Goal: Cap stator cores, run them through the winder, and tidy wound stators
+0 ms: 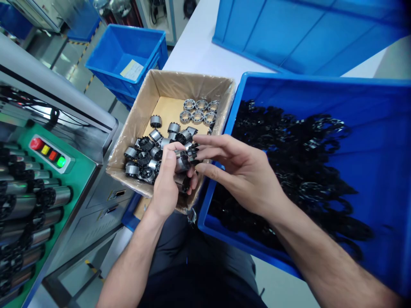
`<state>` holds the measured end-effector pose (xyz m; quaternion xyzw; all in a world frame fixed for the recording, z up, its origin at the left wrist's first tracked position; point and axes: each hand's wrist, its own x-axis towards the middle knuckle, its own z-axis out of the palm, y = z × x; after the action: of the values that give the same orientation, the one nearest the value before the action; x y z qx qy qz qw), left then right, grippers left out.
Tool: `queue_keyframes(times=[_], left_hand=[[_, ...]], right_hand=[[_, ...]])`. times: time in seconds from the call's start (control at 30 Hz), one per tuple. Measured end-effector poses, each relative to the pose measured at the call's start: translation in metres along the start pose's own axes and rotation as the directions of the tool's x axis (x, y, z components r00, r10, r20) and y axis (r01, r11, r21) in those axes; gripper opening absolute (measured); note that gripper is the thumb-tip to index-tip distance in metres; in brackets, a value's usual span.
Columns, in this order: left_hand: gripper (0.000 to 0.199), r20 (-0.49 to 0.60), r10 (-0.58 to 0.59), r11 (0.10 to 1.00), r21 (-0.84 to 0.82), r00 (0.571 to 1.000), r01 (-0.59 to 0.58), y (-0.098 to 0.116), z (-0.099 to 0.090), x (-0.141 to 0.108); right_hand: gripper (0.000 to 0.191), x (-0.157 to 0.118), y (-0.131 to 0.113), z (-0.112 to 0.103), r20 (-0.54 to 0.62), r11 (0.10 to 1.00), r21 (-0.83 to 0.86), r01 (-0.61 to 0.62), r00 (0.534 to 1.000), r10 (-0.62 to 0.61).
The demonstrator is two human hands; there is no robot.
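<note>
My left hand [167, 182] is wrapped round metal cylinders with black toothed ends [182, 162], over the near right part of a plastic-lined cardboard box [128, 124]. Against the end of these cylinders, my right hand [237, 171] pinches a small black part [193, 154] between thumb and fingers. Loose cylinders of the same kind [146, 145] lie in a heap inside the box. Several silver rings [197, 116] stand in rows at its far right. To the right, a blue tray [362, 98] holds a pile of black ring-shaped parts [282, 158].
A large blue crate [289, 34] stands behind the tray on the white table [195, 47]. Blue bins [125, 42] sit beyond the box. At the left, a green machine surface [75, 171] bears rows of metal cylinders and a button panel [51, 154].
</note>
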<state>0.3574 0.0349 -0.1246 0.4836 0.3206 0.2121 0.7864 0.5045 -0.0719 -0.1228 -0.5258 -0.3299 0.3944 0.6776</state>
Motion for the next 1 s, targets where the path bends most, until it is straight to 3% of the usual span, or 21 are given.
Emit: queue_keyframes(times=[0.27, 0.5, 0.63, 0.87, 1.0], left_hand=[[0.047, 0.069, 0.001, 1.000, 0.021, 0.998, -0.002, -0.0041, -0.0054, -0.0004], [0.048, 0.100, -0.008, 0.998, 0.061, 0.995, 0.002, -0.0039, -0.0053, -0.0019], [0.050, 0.115, -0.030, 0.997, 0.075, 0.993, 0.021, -0.0036, -0.0069, -0.0031], [0.046, 0.161, -0.010, 0.998, 0.069, 0.987, -0.001, -0.0008, -0.0065, -0.0034], [0.049, 0.170, -0.027, 0.998, 0.068, 0.985, 0.016, 0.0001, -0.0062, -0.0047]], right_hand=[[0.039, 0.0008, 0.0019, -0.0051, 0.051, 0.979, -0.144, 0.144, 0.989, -0.138], [0.036, 0.0019, 0.0049, -0.0060, 0.044, 0.991, -0.081, 0.104, 0.994, -0.101], [0.045, 0.0015, 0.0063, -0.0038, 0.005, 0.999, -0.032, 0.040, 0.999, -0.040], [0.040, 0.0030, 0.0025, -0.0072, 0.022, 0.977, -0.123, 0.177, 0.984, -0.176], [0.037, 0.0035, -0.0001, -0.0062, -0.008, 0.988, -0.113, 0.105, 0.994, -0.106]])
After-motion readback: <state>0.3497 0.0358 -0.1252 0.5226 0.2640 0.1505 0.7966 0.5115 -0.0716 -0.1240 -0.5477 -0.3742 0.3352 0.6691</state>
